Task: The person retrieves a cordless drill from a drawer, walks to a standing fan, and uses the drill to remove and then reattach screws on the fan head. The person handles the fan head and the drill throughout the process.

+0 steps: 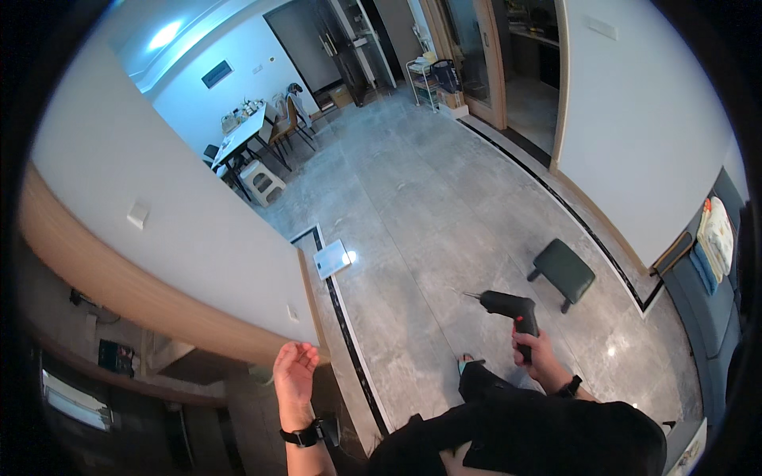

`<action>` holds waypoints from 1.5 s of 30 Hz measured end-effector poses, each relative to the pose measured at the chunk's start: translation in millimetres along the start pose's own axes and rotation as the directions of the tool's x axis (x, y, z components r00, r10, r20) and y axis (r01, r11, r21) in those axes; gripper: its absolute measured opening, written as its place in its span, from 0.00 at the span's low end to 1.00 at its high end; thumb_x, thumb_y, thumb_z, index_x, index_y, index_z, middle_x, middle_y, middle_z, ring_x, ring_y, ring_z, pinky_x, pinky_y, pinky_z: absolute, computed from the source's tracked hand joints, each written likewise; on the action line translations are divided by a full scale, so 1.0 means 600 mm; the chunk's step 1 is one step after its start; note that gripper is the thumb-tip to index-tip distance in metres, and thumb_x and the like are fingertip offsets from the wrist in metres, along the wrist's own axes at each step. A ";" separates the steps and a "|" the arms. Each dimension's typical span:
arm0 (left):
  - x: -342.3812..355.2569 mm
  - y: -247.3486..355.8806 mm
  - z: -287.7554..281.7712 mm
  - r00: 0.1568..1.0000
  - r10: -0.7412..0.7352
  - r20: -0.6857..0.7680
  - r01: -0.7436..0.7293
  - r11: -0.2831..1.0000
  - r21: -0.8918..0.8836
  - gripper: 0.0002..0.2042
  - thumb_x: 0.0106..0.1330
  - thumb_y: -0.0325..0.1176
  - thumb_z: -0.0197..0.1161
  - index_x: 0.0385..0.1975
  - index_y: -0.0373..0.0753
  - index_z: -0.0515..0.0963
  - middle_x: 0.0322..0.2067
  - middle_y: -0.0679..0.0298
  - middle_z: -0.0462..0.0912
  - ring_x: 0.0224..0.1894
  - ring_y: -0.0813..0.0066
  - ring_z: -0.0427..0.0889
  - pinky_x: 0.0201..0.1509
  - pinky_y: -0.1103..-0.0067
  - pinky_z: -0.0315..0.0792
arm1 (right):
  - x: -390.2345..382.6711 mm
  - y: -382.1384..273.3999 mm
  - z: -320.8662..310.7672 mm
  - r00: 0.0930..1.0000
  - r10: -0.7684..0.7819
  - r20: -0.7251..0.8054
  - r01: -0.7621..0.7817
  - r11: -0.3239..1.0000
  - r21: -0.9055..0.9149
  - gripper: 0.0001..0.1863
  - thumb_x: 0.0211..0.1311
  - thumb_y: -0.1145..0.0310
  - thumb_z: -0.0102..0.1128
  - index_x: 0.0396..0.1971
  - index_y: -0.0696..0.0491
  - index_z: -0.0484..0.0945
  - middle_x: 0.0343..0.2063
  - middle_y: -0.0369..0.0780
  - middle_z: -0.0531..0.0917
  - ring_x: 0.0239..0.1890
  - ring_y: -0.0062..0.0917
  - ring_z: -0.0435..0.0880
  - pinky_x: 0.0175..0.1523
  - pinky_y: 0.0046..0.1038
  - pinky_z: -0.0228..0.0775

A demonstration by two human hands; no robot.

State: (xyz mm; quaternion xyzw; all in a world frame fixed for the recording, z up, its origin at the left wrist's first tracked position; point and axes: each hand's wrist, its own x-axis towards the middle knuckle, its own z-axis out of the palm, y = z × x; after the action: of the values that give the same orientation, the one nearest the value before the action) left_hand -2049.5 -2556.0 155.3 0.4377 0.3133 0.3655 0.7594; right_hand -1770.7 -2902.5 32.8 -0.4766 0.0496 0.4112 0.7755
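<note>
My right hand (543, 362) is wrapped round the grip of a black pistol-shaped cordless screwdriver (509, 305) with a red button. Its thin bit points left and slightly up, over the grey tiled floor. Level with it on the left, my left hand (295, 374) is raised beside the wall's wooden edging, fingers curled inward and drawn together. Whatever lies inside those fingers, if anything, is too small or hidden to make out. Both wrists carry dark bands.
A low dark green stool (564, 272) stands ahead to the right. On the floor by the left wall corner lies a flat white, scale-like panel (332, 259). A grey sofa (692, 305) lines the right side. Farther off are a dining table (248, 131), a white plastic stool (260, 182) and a trolley (423, 84).
</note>
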 end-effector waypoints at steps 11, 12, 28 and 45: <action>0.539 0.077 0.089 0.999 0.050 -0.009 -0.049 0.998 0.046 0.06 0.66 0.34 0.59 0.37 0.39 0.74 0.36 0.61 0.81 0.39 0.69 0.81 0.44 0.76 0.76 | 0.471 -0.161 0.223 0.997 -0.071 -0.019 0.070 0.996 -0.047 0.11 0.51 0.75 0.62 0.32 0.58 0.69 0.20 0.39 0.73 0.11 0.24 0.71 0.15 0.25 0.58; 0.576 0.081 0.089 0.999 0.050 -0.006 -0.050 0.998 0.048 0.06 0.66 0.34 0.59 0.37 0.39 0.74 0.36 0.61 0.81 0.39 0.69 0.81 0.44 0.76 0.76 | 0.511 -0.179 0.252 0.996 -0.087 0.010 0.088 0.994 -0.062 0.11 0.51 0.75 0.62 0.33 0.58 0.69 0.20 0.39 0.73 0.11 0.24 0.71 0.15 0.25 0.58; 1.334 0.167 0.136 0.986 -0.083 0.147 0.057 0.984 0.171 0.10 0.67 0.34 0.57 0.42 0.36 0.75 0.40 0.58 0.82 0.43 0.68 0.82 0.47 0.74 0.75 | 1.164 -0.337 0.694 0.988 -0.085 0.125 0.111 0.970 -0.215 0.12 0.51 0.76 0.63 0.35 0.58 0.70 0.19 0.37 0.74 0.12 0.21 0.71 0.18 0.22 0.59; 2.108 0.036 0.563 0.571 -0.472 0.672 0.204 0.874 0.440 0.33 0.67 0.44 0.59 0.68 0.40 0.54 0.63 0.58 0.66 0.63 0.64 0.68 0.64 0.66 0.64 | 1.891 -0.617 1.066 0.835 0.070 0.546 0.136 0.935 -0.328 0.15 0.56 0.72 0.65 0.41 0.57 0.72 0.20 0.35 0.76 0.17 0.19 0.75 0.21 0.23 0.65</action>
State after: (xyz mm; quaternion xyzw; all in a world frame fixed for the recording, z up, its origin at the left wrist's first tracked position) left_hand -1108.2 -1646.8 119.1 0.5953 0.0967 -0.0626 0.7952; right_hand -973.4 -1810.8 105.3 -0.4709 -0.2579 0.5187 0.6654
